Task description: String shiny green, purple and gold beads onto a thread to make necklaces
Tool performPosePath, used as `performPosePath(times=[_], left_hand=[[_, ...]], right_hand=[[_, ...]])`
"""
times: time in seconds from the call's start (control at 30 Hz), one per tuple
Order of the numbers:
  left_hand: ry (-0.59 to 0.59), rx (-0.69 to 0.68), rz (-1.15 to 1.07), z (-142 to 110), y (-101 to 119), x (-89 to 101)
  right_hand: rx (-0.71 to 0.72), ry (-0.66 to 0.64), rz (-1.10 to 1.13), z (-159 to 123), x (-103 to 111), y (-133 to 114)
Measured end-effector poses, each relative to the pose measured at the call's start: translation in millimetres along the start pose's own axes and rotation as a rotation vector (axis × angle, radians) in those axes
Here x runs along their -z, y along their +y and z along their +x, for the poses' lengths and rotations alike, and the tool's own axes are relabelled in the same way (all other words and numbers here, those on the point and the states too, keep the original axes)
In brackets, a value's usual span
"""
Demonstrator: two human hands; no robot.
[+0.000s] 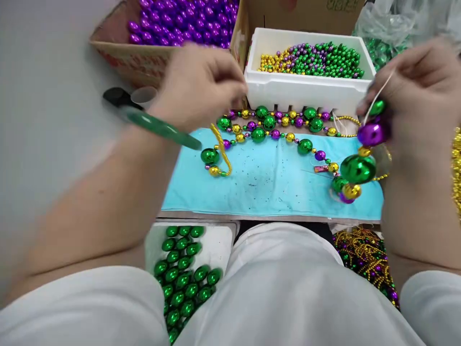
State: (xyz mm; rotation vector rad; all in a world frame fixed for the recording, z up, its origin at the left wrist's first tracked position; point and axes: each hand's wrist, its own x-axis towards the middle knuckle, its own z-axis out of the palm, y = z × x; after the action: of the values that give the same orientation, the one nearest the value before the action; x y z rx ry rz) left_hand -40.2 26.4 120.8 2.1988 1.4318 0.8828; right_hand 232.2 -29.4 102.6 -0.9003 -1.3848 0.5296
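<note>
My right hand (425,86), raised at the right, pinches a white string. Beads hang below it, among them a purple bead (372,133) and a large green bead (360,168). Slightly blurred, my left hand (207,86) is closed in a pinch near the white foam box (309,89); what its fingers hold, if anything, does not show. A green bangle (162,127) circles that wrist. Below both hands, a bead garland (258,135) of green, gold and purple beads curves over a light blue cloth (266,187). A short gold bead strand (223,151) lies at its left end.
Small gold, purple and green beads fill the foam box. Behind my left hand stands a carton (137,60) of purple beads (187,21). Near my lap are a white tray (219,240) with green beads (183,278) and a pile of finished-looking bead strands (363,259).
</note>
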Motion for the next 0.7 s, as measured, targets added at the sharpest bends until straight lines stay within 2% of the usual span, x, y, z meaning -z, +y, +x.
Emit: performPosePath(times=[0.07, 0.17, 0.27, 0.4, 0.47, 0.57, 0.7], left_hand=[[-0.038, 0.029, -0.027, -9.3, -5.8, -29.2], [-0.079, 0.094, -0.202, -21.7, -21.8, -72.4], [-0.07, 0.158, -0.334, -31.3, -36.6, -96.3], [-0.093, 0.251, -0.462, -46.1, -43.4, -107.2], [-0.124, 0.259, -0.511, -54.3, -43.7, -111.4], [-0.18, 0.26, -0.568, -63.0, -45.3, -116.4], [-0.227, 0.346, -0.678, -66.1, -52.4, -117.1]], right_hand=[[-0.024, -0.036, 0.077, -8.3, -18.9, 9.7], [-0.139, -0.139, 0.078, -12.3, -47.2, 15.5], [-0.216, -0.254, 0.046, -21.0, -61.9, 16.3], [-0.389, -0.42, 0.048, -58.2, -68.9, 40.3], [-0.383, -0.456, 0.008, -78.3, -74.1, 60.1], [-0.323, -0.418, -0.075, -96.7, -84.1, 82.6], [-0.303, -0.342, -0.151, -98.9, -93.7, 92.7]])
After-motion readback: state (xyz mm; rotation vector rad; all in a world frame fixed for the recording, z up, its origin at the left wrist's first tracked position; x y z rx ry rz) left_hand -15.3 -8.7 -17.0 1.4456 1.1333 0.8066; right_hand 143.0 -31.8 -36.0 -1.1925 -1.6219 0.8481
